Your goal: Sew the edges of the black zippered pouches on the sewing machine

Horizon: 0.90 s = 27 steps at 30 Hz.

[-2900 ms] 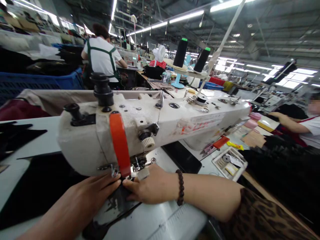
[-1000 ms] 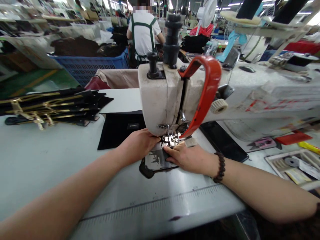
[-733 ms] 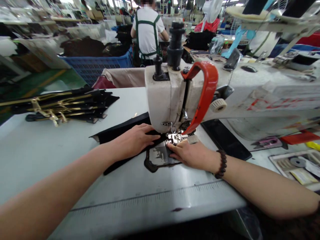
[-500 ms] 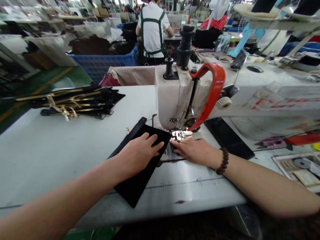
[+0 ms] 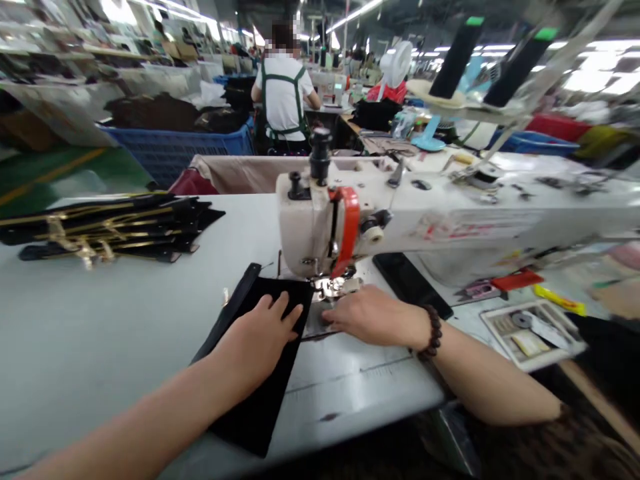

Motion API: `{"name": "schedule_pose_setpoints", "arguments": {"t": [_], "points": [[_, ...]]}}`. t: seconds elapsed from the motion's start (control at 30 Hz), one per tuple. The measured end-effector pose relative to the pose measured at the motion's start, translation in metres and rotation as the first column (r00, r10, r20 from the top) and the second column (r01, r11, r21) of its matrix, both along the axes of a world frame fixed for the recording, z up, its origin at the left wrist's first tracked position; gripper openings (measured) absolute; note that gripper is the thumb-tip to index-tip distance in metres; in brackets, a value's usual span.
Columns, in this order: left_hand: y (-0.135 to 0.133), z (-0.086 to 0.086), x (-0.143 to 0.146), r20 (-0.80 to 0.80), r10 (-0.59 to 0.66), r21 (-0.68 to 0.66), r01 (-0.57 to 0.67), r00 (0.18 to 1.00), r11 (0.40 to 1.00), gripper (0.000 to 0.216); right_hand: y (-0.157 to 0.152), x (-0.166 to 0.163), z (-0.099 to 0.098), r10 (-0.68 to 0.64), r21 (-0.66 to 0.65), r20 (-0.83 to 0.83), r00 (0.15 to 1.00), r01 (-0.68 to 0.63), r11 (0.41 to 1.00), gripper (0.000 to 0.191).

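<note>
Lower centre, the left hand [image 5: 257, 337], fingers spread, lies on the black piece [image 5: 263, 407], probably to hold it flat; the right hand [image 5: 373, 317] (whether its fingers pinch, I cannot tell) is by the presser foot [image 5: 330, 288].

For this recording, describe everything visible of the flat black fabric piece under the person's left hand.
The flat black fabric piece looks matte, soft and roughly rectangular, with straight edges and a narrow black strip along its left side. A small gold-coloured fitting shows beside that strip. The piece lies slanted on the pale, smooth tabletop, its far right corner close to the shiny metal presser foot; contact there is unclear. The person's left hand rests on it, fingers spread, hiding part.
</note>
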<state>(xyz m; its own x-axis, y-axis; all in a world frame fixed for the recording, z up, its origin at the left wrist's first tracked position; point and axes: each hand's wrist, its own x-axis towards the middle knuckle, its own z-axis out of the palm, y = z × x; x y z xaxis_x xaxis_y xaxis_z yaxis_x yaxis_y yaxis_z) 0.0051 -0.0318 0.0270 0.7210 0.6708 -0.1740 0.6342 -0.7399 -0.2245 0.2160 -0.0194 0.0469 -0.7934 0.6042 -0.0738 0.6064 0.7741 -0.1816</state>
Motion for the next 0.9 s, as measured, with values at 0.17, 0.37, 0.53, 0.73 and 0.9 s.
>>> {"name": "schedule_pose_setpoints", "arguments": {"t": [0.17, 0.37, 0.53, 0.73, 0.9], "points": [[-0.007, -0.016, -0.02, 0.217, -0.019, -0.135, 0.049, 0.976, 0.99, 0.037, -0.015, 0.067, 0.081, -0.208, 0.315, -0.523, 0.827, 0.414, 0.854, 0.017], [-0.007, -0.05, -0.035, 0.328, 0.091, -0.136, -0.049, 0.94, 0.989, 0.04, 0.033, 0.14, 0.136, -0.467, 0.467, -0.499, 0.73, 0.681, 0.565, 0.019], [-0.005, -0.063, -0.04, 0.382, 0.1, -0.157, -0.042, 0.919, 0.987, 0.039, 0.06, 0.148, 0.147, -0.503, 0.356, -0.294, 0.813, 0.582, 0.732, 0.023], [-0.006, -0.063, -0.041, 0.434, 0.113, -0.156, -0.049, 0.894, 0.987, 0.037, 0.058, 0.145, 0.147, -0.528, 0.368, -0.299, 0.795, 0.606, 0.705, 0.024], [-0.008, -0.061, -0.037, 0.416, 0.147, -0.171, -0.082, 0.897, 0.982, 0.037, 0.059, 0.145, 0.149, -0.537, 0.374, -0.285, 0.794, 0.608, 0.7, 0.022]]}}
